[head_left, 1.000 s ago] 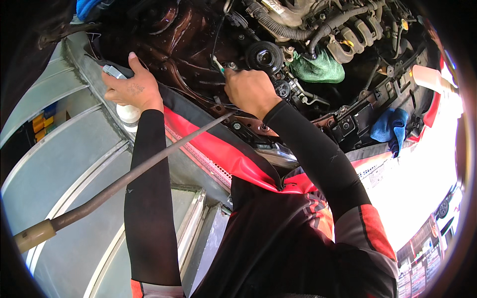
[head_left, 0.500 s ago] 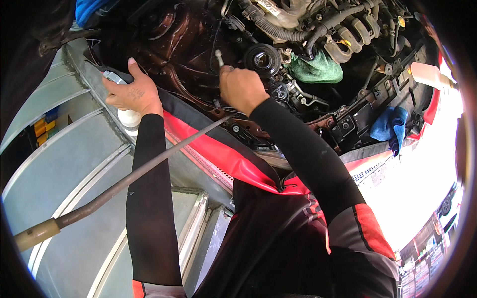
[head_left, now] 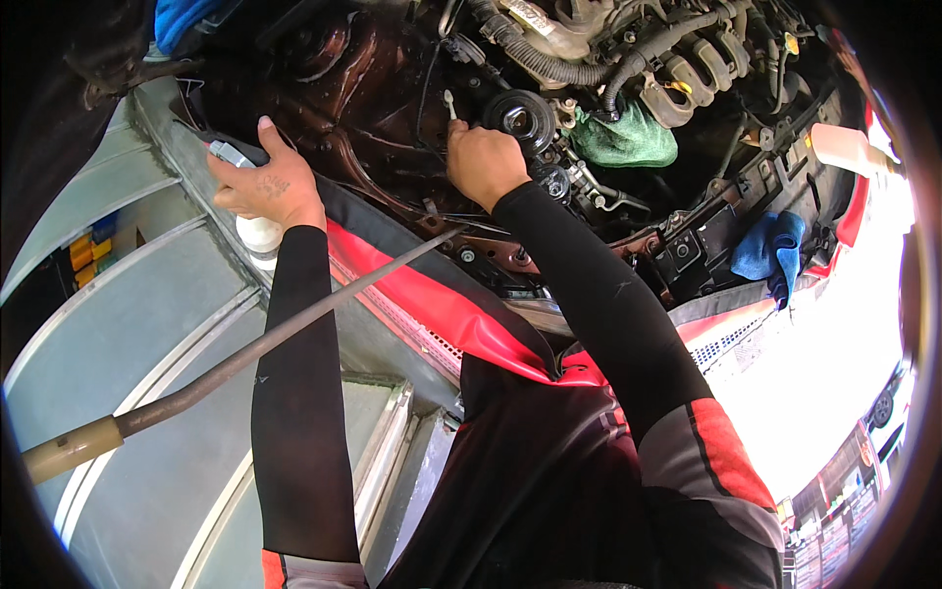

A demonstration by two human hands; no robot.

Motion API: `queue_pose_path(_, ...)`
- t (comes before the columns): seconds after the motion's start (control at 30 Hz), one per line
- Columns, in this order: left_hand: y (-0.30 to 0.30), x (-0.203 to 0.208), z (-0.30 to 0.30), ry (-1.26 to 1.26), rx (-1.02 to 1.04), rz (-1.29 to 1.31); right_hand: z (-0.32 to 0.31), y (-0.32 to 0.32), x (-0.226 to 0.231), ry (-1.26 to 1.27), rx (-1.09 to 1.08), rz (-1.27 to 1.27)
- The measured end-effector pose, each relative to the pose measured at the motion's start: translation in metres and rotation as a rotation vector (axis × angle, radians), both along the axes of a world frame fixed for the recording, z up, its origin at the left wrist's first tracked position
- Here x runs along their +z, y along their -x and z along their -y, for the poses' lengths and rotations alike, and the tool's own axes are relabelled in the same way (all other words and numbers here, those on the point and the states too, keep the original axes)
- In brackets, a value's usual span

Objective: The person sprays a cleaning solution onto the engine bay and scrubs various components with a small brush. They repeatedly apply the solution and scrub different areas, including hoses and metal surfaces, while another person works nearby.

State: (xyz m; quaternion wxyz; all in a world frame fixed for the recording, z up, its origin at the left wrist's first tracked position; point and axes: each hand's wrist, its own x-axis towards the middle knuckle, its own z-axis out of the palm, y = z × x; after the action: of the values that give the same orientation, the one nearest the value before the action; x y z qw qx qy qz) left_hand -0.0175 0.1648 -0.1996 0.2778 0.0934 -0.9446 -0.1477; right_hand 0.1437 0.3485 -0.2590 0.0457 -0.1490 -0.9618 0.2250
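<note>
My left hand [head_left: 270, 187] is at the fender's edge, thumb raised, fingers curled round a small silver-grey boxy piece [head_left: 231, 154]; what it belongs to is mostly hidden. Over the dark engine bay my right hand [head_left: 488, 167] is closed round a slim tool [head_left: 450, 104] whose pale rounded end sticks out above the fist. The rest of that tool is covered by my fingers. Just right of this hand sits a black round pulley [head_left: 520, 120]. A brown-red painted inner panel [head_left: 368, 108] lies between my two hands.
A long metal rod [head_left: 294, 322] with a tan sleeve crosses over my left forearm. A red and black fender cover [head_left: 432, 304] drapes the front edge. A green cloth [head_left: 625, 137] and a blue cloth [head_left: 770, 250] lie in the bay. A white bottle [head_left: 259, 239] stands below my left hand.
My right hand has shifted slightly right, and the pale end of its tool now leans differently. The left hand keeps nearly the same place.
</note>
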Motion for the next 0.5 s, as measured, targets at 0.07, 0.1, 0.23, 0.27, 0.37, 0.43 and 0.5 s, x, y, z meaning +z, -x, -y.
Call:
queue_pose_path(0.07, 0.001, 0.0, 0.0, -0.003, -0.031, -0.013, 0.002, -0.001, -0.003, 0.04, 0.099, -0.022)
queue_pose_path(0.1, 0.0, 0.0, 0.0, -0.006, -0.029, -0.009, 0.002, -0.001, -0.005, 0.075, 0.22, -0.007)
queue_pose_path(0.23, -0.002, 0.001, -0.001, -0.003, -0.024, -0.025, -0.006, 0.001, 0.002, 0.121, 0.149, 0.119)
queue_pose_path(0.27, -0.003, 0.001, -0.001, -0.007, -0.013, -0.014, -0.011, 0.002, 0.006, 0.094, 0.101, 0.159)
queue_pose_path(0.37, -0.001, 0.002, -0.003, -0.005, -0.036, -0.023, -0.021, -0.002, 0.026, 0.157, 0.104, 0.108)
queue_pose_path(0.43, -0.002, 0.002, -0.001, -0.006, -0.034, -0.012, -0.02, -0.012, 0.038, 0.235, 0.064, 0.112)
queue_pose_path(0.5, -0.002, 0.002, -0.001, -0.019, -0.026, -0.007, -0.013, -0.014, 0.045, 0.276, 0.127, 0.144)
